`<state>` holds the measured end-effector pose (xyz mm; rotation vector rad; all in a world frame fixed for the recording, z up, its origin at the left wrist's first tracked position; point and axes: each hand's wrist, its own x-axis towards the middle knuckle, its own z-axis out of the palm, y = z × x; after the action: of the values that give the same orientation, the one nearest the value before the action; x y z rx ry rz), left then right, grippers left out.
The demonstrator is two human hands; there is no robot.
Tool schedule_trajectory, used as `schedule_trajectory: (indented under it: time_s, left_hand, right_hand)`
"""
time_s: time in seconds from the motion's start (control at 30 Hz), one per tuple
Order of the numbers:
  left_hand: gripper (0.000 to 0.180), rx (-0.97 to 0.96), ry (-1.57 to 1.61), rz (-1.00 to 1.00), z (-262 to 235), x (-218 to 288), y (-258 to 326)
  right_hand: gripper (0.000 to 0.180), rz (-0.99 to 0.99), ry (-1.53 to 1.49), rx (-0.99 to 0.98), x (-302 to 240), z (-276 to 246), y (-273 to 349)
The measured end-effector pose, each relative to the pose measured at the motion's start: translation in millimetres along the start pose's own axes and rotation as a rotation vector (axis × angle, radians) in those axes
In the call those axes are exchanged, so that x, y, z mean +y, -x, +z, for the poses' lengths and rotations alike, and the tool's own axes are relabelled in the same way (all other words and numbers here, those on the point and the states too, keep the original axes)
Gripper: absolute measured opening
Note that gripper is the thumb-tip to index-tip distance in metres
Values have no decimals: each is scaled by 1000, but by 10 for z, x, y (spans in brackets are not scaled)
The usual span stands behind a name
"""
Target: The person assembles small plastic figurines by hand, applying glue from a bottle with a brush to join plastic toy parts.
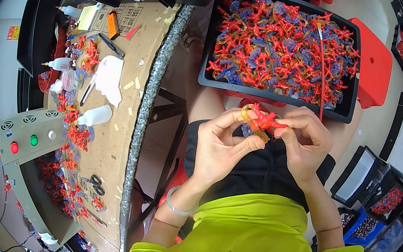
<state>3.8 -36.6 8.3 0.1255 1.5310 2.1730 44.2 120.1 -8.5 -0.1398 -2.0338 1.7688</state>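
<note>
Between my two hands, above my lap, is a small red branched plastic figure (264, 119) with amber loops and a translucent blue-purple part. My left hand (224, 148) pinches its left side between thumb and fingers. At the right, my right hand (307, 143) grips a red tip of the same figure with thumb and forefinger. Just beyond the hands stands a black tray (269, 95) heaped with similar red, blue and amber figures (277, 48). Lying across that heap is a thin red-handled brush (321, 66).
A red stool (376, 69) holds up the tray's right side. On my left a stone-edged workbench (133, 89) carries squeeze bottles (95, 115), scissors (96, 184), an orange box (112, 25), pliers (111, 45) and a grey machine (31, 136) with buttons. Black bins (382, 181) stand at right.
</note>
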Motion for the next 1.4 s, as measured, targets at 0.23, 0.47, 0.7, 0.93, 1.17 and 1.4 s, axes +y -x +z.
schedule_trajectory:
  time_s: [0.23,0.47,0.7,0.93,1.17,1.4]
  left_hand:
    - [27,-38,8,-158,13,67,-6]
    - [26,2,12,-199,28,73,-12]
    - [20,18,52,-218,14,66,-18]
    - [18,100,78,-181,-56,70,17]
    - [20,112,139,-173,-69,19,21]
    - [21,166,57,-141,-90,30,43]
  right_hand:
    - [9,76,-62,-12,3,23,-22]
    - [9,98,-51,-26,-3,9,-27]
    - [11,234,-111,-59,-69,1,-49]
    - [15,194,484,138,422,-457,-514]
    - [22,15,1044,182,1452,-754,-1143]
    - [32,106,1071,61,1408,-702,-1190]
